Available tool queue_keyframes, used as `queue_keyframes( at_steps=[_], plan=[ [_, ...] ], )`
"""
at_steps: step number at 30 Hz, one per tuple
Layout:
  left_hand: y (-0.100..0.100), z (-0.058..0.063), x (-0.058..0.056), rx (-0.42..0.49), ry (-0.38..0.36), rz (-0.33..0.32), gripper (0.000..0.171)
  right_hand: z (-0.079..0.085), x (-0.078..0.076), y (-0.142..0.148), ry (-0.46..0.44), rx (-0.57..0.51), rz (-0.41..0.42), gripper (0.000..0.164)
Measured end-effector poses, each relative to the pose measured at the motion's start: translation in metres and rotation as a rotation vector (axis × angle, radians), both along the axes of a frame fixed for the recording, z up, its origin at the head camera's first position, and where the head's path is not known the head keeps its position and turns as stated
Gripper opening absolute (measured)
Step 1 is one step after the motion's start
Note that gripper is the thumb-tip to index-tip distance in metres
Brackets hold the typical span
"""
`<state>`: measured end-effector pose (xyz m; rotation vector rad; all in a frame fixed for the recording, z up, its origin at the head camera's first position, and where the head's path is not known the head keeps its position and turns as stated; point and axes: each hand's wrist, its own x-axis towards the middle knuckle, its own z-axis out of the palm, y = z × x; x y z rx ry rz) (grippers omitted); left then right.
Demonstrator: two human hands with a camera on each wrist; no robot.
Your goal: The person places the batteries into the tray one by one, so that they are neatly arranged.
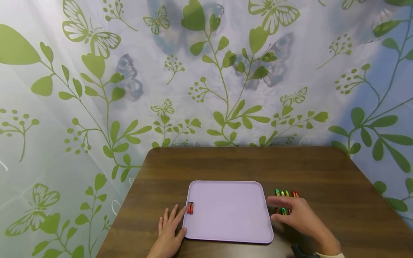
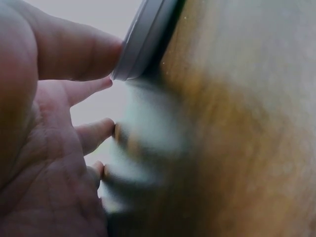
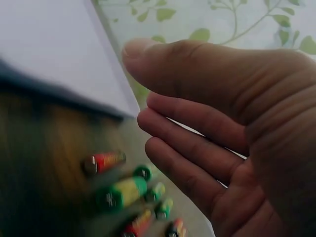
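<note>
A light purple tray [image 1: 229,211] lies on the table, with two red batteries [image 1: 190,208] side by side near its left rim. My left hand [image 1: 169,232] rests at that left side, fingers spread, the thumb and a fingertip against the edge. In the left wrist view the thumb [image 2: 79,49] touches the rim. Just past the tray's right edge hovers my right hand [image 1: 303,216], thumb and fingers apart with nothing between them. Around and partly beneath it lie several green batteries [image 1: 282,193] and red batteries [image 1: 295,194]. The right wrist view shows a larger green-and-yellow battery [image 3: 121,193] among them.
The brown wooden table [image 1: 245,163] has rounded far corners. Behind it hangs a pale curtain [image 1: 180,82] printed with green leaves and butterflies. A dark band [image 1: 301,252] is near the right wrist.
</note>
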<state>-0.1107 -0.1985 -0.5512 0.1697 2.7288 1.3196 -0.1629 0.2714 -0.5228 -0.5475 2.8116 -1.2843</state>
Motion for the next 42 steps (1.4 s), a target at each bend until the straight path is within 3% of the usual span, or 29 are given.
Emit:
queue_keyframes(
  at_steps=[9,16,24,34,42],
  plan=[
    [0.004,-0.003,0.004,-0.001,-0.001,0.008,0.069,0.001,0.011,0.028,-0.078,0.104,-0.078,0.055],
    [0.007,-0.004,0.007,-0.007,0.008,0.018,0.069,-0.004,0.014,0.043,-0.042,0.196,-0.068,0.051],
    [0.009,-0.004,0.008,-0.010,0.011,0.021,0.069,-0.014,0.017,0.050,0.005,0.261,-0.117,0.056],
    [0.009,-0.004,0.008,-0.021,0.014,0.016,0.069,-0.019,0.021,0.052,-0.017,0.284,-0.134,0.058],
    [0.008,-0.004,0.008,-0.026,0.005,0.019,0.069,-0.018,0.019,0.049,0.046,0.292,-0.108,0.059]
  ],
)
